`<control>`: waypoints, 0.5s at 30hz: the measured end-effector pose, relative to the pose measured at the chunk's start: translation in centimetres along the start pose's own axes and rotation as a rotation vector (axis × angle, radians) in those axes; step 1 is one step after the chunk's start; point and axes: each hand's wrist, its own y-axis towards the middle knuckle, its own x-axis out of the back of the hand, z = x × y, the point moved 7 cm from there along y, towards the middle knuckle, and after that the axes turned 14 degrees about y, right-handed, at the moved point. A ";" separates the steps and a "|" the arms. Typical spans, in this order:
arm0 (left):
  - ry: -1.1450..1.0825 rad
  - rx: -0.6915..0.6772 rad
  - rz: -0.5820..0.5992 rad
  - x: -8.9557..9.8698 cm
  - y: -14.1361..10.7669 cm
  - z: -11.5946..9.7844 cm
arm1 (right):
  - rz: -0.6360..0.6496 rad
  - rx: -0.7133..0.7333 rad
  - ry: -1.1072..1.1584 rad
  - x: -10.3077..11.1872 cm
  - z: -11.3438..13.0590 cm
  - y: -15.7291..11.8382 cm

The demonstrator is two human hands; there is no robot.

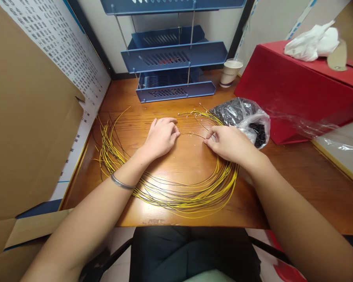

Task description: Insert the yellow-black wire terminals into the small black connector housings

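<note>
Between my two hands a thin wire runs level just above the wooden table, with tiny pale bits near its middle. My left hand pinches one end of it between thumb and fingertips. A short way to the right, my right hand pinches the wire's other side. A large loop of yellow and dark wires curves around in front of both hands. Its right ends, tipped with small pale pieces, lie beyond my right hand. A clear plastic bag of small black pieces stands beside that hand.
A blue tiered file rack stands at the back. To its right are a paper cup and a red box with crumpled white plastic on top. Cardboard borders the left side. The wooden table ends near my lap.
</note>
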 end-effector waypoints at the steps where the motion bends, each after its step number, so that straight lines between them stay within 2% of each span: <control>1: -0.015 -0.013 -0.038 0.2 0.0 -0.1 | -0.019 0.000 0.008 0.1 0.0 0.0; 4: -0.070 -0.108 -0.177 1.4 -0.4 -1.0 | -0.109 0.058 0.067 0.6 0.6 -0.2; 8: -0.091 -0.290 -0.319 2.8 -1.3 -2.9 | -0.171 0.261 0.172 1.0 2.1 -0.6; 12: -0.076 -0.380 -0.341 2.7 -1.6 -3.8 | -0.170 0.385 0.191 1.0 2.7 -0.8; 15: -0.059 -0.307 -0.319 2.4 -1.2 -3.1 | -0.234 0.365 0.199 1.5 2.2 -0.6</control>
